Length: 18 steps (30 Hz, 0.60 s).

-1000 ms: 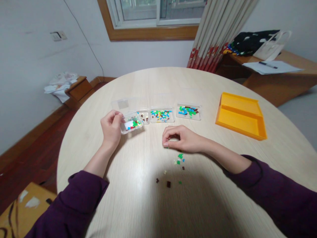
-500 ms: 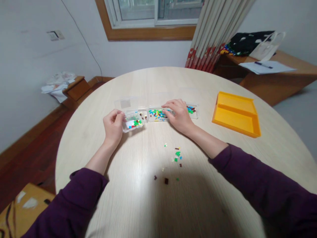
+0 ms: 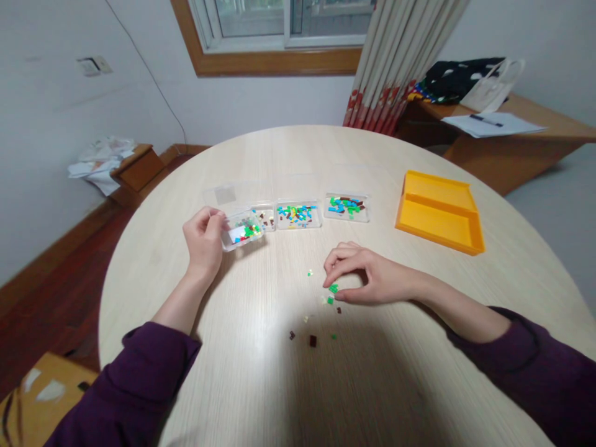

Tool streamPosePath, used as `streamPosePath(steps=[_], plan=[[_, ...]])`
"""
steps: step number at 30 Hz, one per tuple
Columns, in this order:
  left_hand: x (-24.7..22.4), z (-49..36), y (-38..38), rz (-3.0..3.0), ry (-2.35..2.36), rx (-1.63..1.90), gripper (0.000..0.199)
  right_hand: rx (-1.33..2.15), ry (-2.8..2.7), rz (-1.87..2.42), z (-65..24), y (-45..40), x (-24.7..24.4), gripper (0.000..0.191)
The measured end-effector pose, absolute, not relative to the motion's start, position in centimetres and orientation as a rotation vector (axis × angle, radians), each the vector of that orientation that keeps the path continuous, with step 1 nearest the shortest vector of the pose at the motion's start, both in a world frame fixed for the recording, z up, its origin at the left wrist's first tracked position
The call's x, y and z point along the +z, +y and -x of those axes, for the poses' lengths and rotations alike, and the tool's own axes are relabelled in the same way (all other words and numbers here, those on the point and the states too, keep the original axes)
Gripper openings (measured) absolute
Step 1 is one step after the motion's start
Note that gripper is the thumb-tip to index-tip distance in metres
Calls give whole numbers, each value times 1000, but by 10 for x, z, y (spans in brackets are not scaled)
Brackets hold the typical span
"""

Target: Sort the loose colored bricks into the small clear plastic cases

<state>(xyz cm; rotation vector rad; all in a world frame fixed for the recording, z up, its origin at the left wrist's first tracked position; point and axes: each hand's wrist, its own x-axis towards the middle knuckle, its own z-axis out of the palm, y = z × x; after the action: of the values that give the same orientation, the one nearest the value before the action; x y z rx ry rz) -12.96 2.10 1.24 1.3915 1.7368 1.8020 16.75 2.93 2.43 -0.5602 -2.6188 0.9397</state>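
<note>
My left hand [image 3: 205, 238] pinches the left end of a clear plastic box [image 3: 243, 231] and holds it tilted above the table. Inside it are green, red, blue and yellow building bricks and a white patch. My right hand [image 3: 356, 273] is low over the table, thumb and index finger apart around a small green brick [image 3: 333, 288]; whether they touch it I cannot tell. Close by lie another green brick [image 3: 330, 300] and a small brown brick [image 3: 339, 310]. Nearer to me are a dark brown square brick [image 3: 313, 341] and several tiny pieces.
Two clear boxes of mixed bricks, a middle one [image 3: 298, 215] and a right one [image 3: 347, 207], stand behind my hands. Another box [image 3: 266, 218] is partly behind the held one. A yellow two-compartment tray [image 3: 440, 214] lies at right on the round table [image 3: 242, 372].
My right hand has come away from the clear boxes toward me and down to the loose bricks. My left hand still holds its box in about the same place.
</note>
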Motion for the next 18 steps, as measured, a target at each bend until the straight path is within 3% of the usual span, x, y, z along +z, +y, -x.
streamPosePath(steps=[13, 18], plan=[[15, 130, 20, -1381, 1787, 1785, 16, 1169, -2551, 581, -169, 37, 24, 17], [15, 129, 21, -1354, 1792, 1784, 15, 1496, -2264, 668, -170, 39, 20, 27]])
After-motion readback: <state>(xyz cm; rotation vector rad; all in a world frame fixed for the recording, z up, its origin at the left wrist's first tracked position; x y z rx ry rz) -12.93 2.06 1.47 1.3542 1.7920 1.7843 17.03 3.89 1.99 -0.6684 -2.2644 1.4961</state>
